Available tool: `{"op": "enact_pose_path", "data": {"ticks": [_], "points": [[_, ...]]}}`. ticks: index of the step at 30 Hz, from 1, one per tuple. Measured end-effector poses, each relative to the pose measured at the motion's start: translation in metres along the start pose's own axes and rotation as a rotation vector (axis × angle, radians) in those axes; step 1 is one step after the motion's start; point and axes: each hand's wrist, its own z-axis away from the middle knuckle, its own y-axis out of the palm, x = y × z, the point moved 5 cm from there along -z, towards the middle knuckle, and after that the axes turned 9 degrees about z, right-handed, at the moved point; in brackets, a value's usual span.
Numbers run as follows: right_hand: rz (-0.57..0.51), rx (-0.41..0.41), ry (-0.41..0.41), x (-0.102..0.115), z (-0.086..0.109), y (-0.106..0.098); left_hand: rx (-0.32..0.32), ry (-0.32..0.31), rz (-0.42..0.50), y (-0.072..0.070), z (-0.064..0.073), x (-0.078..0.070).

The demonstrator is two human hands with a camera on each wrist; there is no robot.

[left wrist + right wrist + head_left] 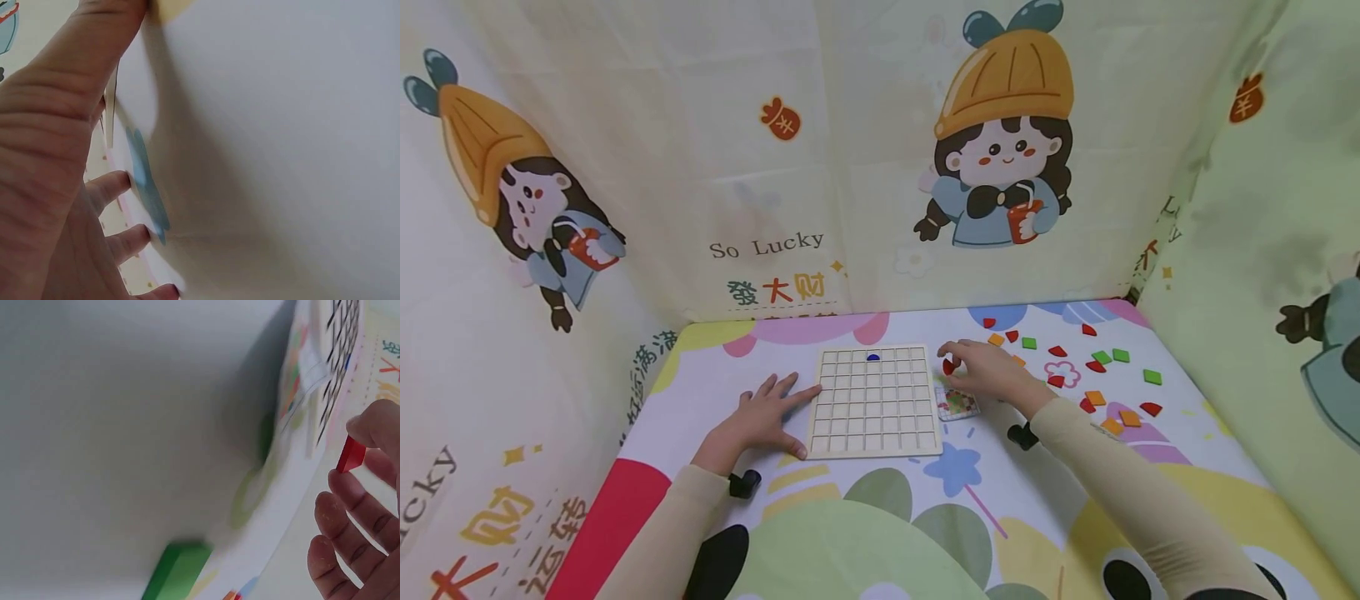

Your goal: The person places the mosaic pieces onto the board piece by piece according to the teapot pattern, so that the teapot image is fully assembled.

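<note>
A: What does your right hand (992, 377) have?
B: You pinch a red wedge (949, 367) between the thumb and fingertips, and the other fingers curve loosely below it in the right wrist view. Seen from the middle of the grid board (872, 408), the wedge is at 2 o'clock, just off the edge.
A: And your left hand (756, 421)?
B: It rests at 9 o'clock, its fingers straight and spread, gripping nothing. Your index fingertip touches the board's side, and your thumb lies by the corner at 8 o'clock.
A: Is anything on that board?
B: One blue piece (873, 357), at 12 o'clock in the row farthest from you.
A: What lies past it?
B: A picture card (957, 403) sits at 3 o'clock, right beside the board, partly under your right hand as you look down. Farther out, between 2 and 3 o'clock, green squares (1152, 377), orange squares (1131, 418) and loose red pieces (1151, 409) are scattered over the cloth-covered desk (700, 383).
A: And straight ahead?
B: Beyond the desk at 12 o'clock, you face a cartoon-printed backdrop (880, 150).
</note>
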Motion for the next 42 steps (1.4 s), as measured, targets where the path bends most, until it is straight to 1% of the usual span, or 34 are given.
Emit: {"op": "enact_pose_path", "data": {"ticks": [4,7,14,22,31,35,42], "points": [[0.009,-0.020,-0.010,0.011,-0.010,0.002,-0.007,0.005,0.011,0.000,0.001,0.000],[-0.004,-0.038,-0.021,0.019,-0.017,0.003,-0.012,0.006,0.009,-0.001,0.002,-0.001],[-0.026,-0.052,-0.037,0.035,-0.031,0.005,-0.018,0.010,0.001,-0.002,0.002,0.000],[-0.036,-0.084,-0.071,0.055,-0.048,0.005,-0.008,-0.001,0.001,-0.002,0.003,0.003],[-0.052,-0.064,-0.046,0.068,-0.068,0.010,-0.002,0.012,0.000,-0.001,0.001,0.002],[-0.060,-0.063,-0.053,0.077,-0.076,0.012,0.001,0.002,-0.001,-0.002,0.002,0.002],[-0.068,-0.047,-0.060,0.094,-0.084,0.017,0.025,-0.007,0.004,0.000,0.002,0.002]]}}
